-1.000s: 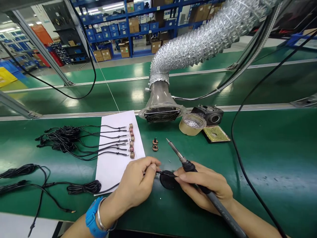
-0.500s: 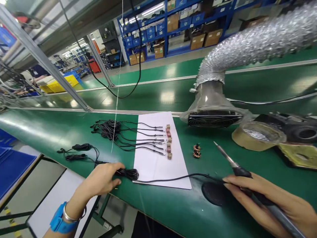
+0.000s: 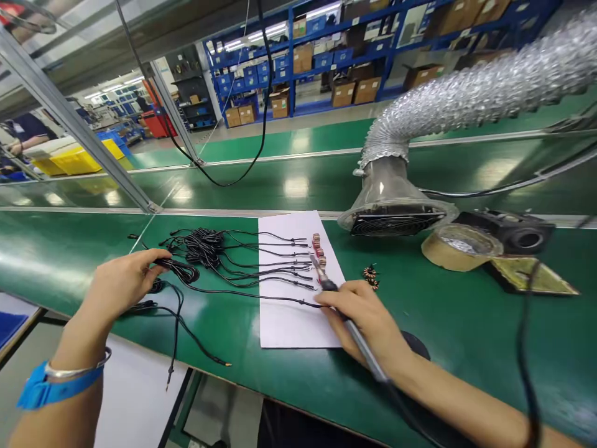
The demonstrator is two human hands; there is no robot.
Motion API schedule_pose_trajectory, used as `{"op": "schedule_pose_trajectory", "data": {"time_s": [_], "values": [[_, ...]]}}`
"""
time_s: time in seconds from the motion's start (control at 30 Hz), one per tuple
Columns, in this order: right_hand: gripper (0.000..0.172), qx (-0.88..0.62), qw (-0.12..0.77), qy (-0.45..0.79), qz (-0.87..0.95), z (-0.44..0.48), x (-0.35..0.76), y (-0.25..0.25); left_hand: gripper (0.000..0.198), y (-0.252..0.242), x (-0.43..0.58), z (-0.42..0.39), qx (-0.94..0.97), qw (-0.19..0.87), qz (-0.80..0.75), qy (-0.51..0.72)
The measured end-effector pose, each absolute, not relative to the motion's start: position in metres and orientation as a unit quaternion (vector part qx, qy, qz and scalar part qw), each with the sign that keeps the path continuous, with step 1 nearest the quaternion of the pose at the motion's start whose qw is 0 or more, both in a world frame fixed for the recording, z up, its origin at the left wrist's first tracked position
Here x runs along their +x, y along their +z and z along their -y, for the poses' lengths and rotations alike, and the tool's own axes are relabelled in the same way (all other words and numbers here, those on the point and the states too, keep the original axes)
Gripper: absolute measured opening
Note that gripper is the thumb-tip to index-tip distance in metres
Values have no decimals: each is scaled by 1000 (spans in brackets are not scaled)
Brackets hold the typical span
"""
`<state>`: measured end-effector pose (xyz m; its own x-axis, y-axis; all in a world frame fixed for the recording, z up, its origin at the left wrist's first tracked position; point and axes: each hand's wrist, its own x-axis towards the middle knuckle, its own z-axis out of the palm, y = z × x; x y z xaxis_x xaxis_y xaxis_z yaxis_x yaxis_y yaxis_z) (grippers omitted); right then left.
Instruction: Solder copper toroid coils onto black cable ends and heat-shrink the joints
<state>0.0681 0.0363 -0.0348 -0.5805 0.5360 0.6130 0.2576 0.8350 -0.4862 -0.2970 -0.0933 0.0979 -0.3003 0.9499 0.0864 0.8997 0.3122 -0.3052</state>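
Note:
My left hand [image 3: 120, 283] is closed on the coiled end of a black cable [image 3: 181, 271] on the green bench, beside a pile of similar coiled cables [image 3: 205, 244]. My right hand [image 3: 368, 320] grips a soldering iron [image 3: 326, 283] like a pen and also pinches the other end of that cable over the white paper sheet [image 3: 289, 323]. The iron's tip lies near a row of small coil components [image 3: 318, 252] at the cable ends on the paper. Two small toroid coils [image 3: 371, 277] sit just right of the paper.
A fume extractor hood [image 3: 396, 211] on a silver flexible duct [image 3: 466, 99] stands behind the paper. A tape roll [image 3: 459, 247], a black iron stand [image 3: 517, 233] and a yellow sponge tray [image 3: 532, 274] lie at right. A black round pad [image 3: 417, 345] sits under my right wrist. Loose cables [image 3: 177, 323] hang off the front edge.
My left hand carried the coiled cable end up and left toward the cable pile. My right hand moved left with the iron and the cable end onto the paper, off the black pad.

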Motion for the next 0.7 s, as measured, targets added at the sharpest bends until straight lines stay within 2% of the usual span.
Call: {"op": "schedule_pose_trajectory", "data": {"time_s": [0.13, 0.3, 0.43, 0.7], "values": [[35, -250, 305, 107, 913, -44, 51, -59, 36, 58, -323, 70, -592, 53, 795, 119], [29, -259, 285, 66, 921, -47, 51, -60, 38, 20, -333, 58, -612, -10, 782, 122], [30, -258, 285, 50, 922, -47, 51, -55, 41, 19, -323, 64, -611, -50, 784, 101], [26, -244, 310, 70, 916, -47, 56, -49, 33, 30, -282, 81, -607, -37, 794, 7]]}}
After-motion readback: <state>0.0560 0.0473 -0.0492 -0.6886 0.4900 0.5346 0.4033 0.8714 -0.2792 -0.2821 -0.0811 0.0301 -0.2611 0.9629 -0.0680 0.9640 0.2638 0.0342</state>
